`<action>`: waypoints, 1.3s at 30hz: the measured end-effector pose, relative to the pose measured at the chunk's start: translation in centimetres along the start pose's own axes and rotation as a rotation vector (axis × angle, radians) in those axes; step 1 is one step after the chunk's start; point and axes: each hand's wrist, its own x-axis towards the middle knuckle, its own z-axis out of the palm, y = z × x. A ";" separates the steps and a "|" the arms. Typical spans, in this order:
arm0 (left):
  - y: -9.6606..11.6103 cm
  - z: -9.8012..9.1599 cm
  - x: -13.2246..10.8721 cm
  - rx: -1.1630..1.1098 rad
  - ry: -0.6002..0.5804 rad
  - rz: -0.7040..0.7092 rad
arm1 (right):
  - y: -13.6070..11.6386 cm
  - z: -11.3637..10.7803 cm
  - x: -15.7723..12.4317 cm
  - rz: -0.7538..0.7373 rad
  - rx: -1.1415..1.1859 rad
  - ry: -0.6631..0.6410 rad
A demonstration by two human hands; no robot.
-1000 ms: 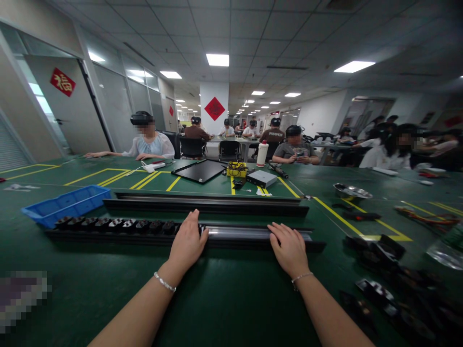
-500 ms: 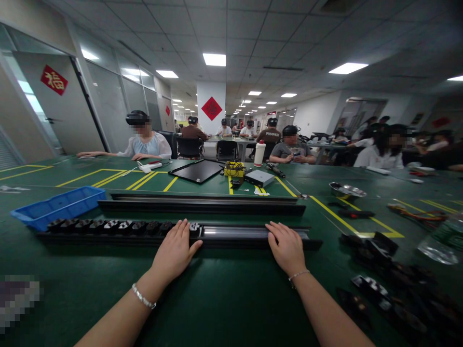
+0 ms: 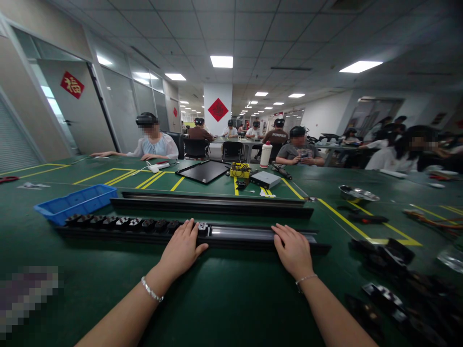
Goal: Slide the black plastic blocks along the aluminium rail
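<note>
A long black rail (image 3: 238, 235) lies across the green table in front of me, its left half filled with several black socket modules (image 3: 119, 223). My left hand (image 3: 183, 248) rests on the rail, fingers stretched flat against the last module in the row. My right hand (image 3: 293, 250) lies flat on the rail's empty right part, fingers together and extended. A second long black rail (image 3: 213, 202) lies parallel just behind the first.
A blue bin (image 3: 75, 202) stands at the left. Loose black modules (image 3: 390, 279) lie at the right. Behind are a black panel (image 3: 204, 171), a yellow box (image 3: 240, 169), a grey box (image 3: 265, 179), a metal dish (image 3: 358, 193). Other people sit at the far tables.
My left hand slid leftward along the rail, uncovering one more module to its right. My right hand stayed put on the rail.
</note>
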 end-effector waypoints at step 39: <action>1.1 -0.3 0.1 0.015 -0.017 -0.031 | -3.2 0.8 -0.8 -0.158 0.014 -0.003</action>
